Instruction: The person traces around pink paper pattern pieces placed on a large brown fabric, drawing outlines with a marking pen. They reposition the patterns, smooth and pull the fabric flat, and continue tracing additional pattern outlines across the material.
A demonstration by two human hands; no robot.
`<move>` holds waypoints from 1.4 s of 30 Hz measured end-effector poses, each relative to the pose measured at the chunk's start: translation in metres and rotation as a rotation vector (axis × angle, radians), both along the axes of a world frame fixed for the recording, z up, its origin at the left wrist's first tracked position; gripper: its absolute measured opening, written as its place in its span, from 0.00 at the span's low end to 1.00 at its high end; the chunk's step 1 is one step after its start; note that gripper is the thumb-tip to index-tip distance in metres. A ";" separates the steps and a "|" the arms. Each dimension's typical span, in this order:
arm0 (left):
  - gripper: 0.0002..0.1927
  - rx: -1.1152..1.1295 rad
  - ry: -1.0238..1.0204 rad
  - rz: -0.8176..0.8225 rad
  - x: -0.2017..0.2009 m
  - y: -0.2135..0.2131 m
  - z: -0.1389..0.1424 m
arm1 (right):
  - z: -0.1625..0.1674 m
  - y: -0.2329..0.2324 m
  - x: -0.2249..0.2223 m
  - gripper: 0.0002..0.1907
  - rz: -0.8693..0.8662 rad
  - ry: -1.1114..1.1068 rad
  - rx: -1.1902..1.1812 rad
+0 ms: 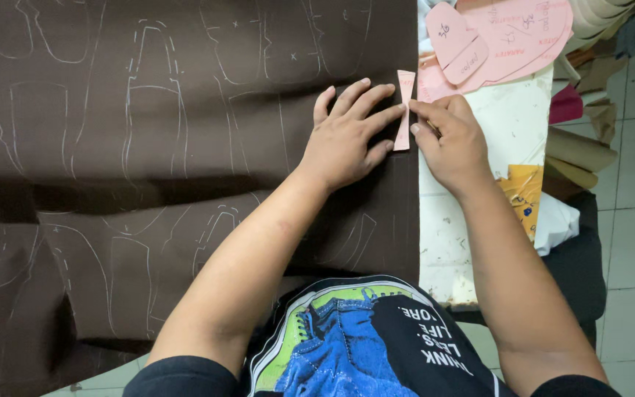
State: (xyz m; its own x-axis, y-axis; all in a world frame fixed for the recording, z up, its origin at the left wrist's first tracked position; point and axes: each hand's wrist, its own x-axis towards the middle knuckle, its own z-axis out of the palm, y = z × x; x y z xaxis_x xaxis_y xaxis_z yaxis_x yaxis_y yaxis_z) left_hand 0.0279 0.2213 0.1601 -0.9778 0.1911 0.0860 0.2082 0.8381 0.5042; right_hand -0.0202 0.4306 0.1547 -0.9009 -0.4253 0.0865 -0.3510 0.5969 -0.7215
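The left hand point(347, 136) lies flat, fingers spread, pressing a small pink paper template point(403, 110) onto brown fabric point(185, 110) at its right edge. The right hand point(453, 140) has fingers drawn together, pinching the template's side. The template's long axis runs away from the person. Larger pink templates point(508, 37) lie at the table's point(508, 125) far corner.

We see a small pink bow-tie-shaped paper template point(404, 110) lying flat and upright near the right edge of a dark brown fabric sheet point(185, 147) marked with chalk outlines.
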 end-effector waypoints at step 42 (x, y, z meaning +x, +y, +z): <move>0.28 -0.060 0.088 -0.019 0.004 -0.003 -0.011 | 0.000 -0.004 0.014 0.18 -0.006 0.052 0.041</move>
State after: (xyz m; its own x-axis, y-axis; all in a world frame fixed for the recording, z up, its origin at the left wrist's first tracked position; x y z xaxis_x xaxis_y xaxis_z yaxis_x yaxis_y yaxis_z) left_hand 0.0317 0.2184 0.1494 -0.9631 0.2165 0.1597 0.2654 0.8617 0.4325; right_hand -0.0061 0.4264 0.1552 -0.8983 -0.4239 0.1155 -0.3834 0.6280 -0.6772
